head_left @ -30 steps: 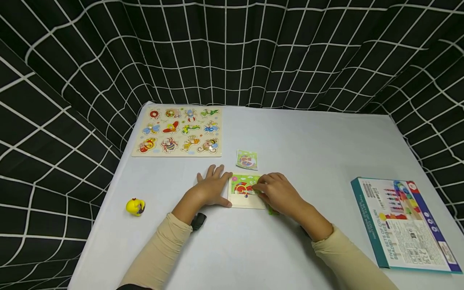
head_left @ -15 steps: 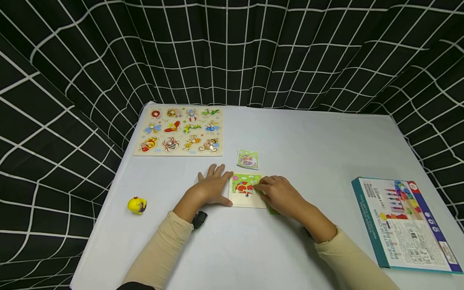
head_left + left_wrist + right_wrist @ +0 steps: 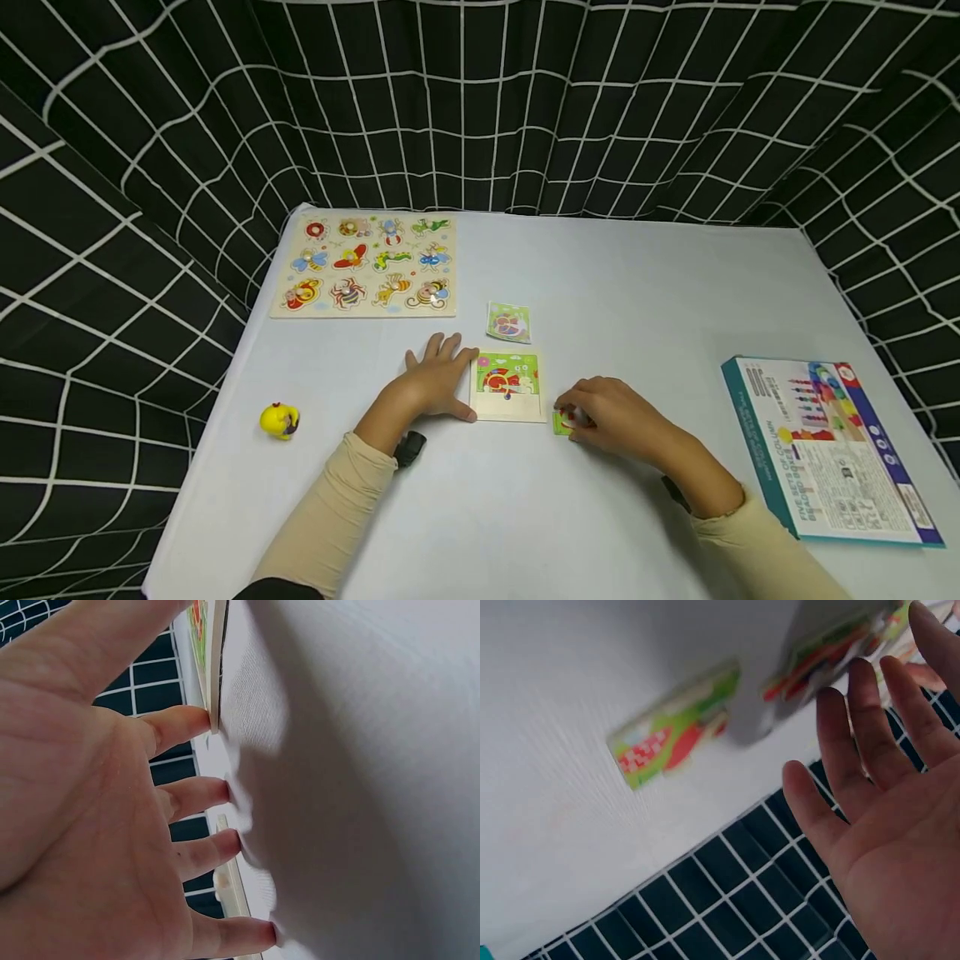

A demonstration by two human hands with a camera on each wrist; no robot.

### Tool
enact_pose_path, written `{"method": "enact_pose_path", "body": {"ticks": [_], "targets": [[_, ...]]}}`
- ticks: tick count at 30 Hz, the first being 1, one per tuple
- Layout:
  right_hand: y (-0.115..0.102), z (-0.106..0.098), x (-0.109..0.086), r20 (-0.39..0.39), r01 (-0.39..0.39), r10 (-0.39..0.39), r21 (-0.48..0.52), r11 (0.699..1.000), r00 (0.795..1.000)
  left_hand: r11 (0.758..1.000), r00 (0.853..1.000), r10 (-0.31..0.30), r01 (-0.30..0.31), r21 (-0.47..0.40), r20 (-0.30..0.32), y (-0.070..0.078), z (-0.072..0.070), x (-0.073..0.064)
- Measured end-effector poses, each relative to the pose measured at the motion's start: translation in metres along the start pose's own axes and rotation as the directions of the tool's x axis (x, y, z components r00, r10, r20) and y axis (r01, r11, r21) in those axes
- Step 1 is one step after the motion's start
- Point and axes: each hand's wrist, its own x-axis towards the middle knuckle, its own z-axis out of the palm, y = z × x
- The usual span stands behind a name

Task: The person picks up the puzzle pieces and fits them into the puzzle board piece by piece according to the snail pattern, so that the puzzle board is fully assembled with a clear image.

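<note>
My left hand [image 3: 431, 385] lies spread on the table, index finger and thumb against the left edge of a small wooden puzzle board [image 3: 533, 407]. The board's upper part shows a red and green picture; its lower strip is bare wood. In the left wrist view, a fingertip touches the board's edge [image 3: 215, 667]. My right hand [image 3: 618, 417] is right of the board, thumb and index finger at the edges of a green and red puzzle piece [image 3: 561, 423]. The right wrist view shows two pieces, one lying apart [image 3: 676, 726] and one by the fingertips [image 3: 821, 660].
A small picture card [image 3: 508, 322] lies just behind the board. An insect peg puzzle [image 3: 363, 264] sits back left, and a yellow duck toy [image 3: 280, 421] at the left. A flat printed box [image 3: 840, 450] lies on the right. Black gridded cloth [image 3: 480, 100] surrounds the table.
My right hand has let go of the board's picture and moved right to the loose pieces. The picture's right side is now uncovered. My left hand stays at the board's edge.
</note>
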Motion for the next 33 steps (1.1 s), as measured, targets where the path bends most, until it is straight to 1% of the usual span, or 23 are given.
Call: {"method": "enact_pose_path", "body": {"ticks": [7, 13, 15, 17, 22, 26, 29, 33], "targets": [[-0.002, 0.007, 0.0, -0.033, 0.05, -0.051, -0.026, 0.998, 0.998, 1.0, 1.0, 0.014, -0.014, 0.015, -0.005, -0.003, 0.002, 0.0], [-0.001, 0.0, 0.004, -0.015, 0.053, -0.053, 0.035, 0.998, 0.998, 1.0, 1.0, 0.006, -0.006, 0.016, 0.001, -0.003, 0.001, 0.0], [-0.003, -0.002, 0.01, -0.018, 0.074, -0.074, 0.037, 0.997, 0.997, 1.0, 1.0, 0.005, -0.005, 0.017, -0.002, -0.003, 0.001, 0.001], [-0.008, -0.002, 0.019, -0.026, 0.107, -0.107, 0.015, 0.994, 0.994, 1.0, 1.0, 0.0, 0.0, 0.019, -0.003, -0.004, 0.001, 0.001], [-0.029, 0.003, 0.045, -0.052, 0.161, -0.166, -0.09, 0.983, 0.985, 1.0, 1.0, -0.008, 0.008, 0.019, -0.003, -0.003, 0.003, 0.002], [-0.041, 0.009, 0.063, -0.082, 0.209, -0.222, -0.144, 0.967, 0.972, 0.999, 1.0, -0.011, 0.011, 0.034, 0.006, -0.004, 0.002, 0.003], [-0.047, 0.012, 0.072, -0.096, 0.233, -0.249, -0.156, 0.96, 0.964, 0.999, 1.0, -0.013, 0.013, 0.043, 0.01, -0.004, 0.001, 0.003], [-0.051, 0.016, 0.079, -0.087, 0.243, -0.26, -0.167, 0.956, 0.962, 0.999, 1.0, -0.015, 0.015, 0.047, 0.007, -0.004, 0.0, 0.003]]}}
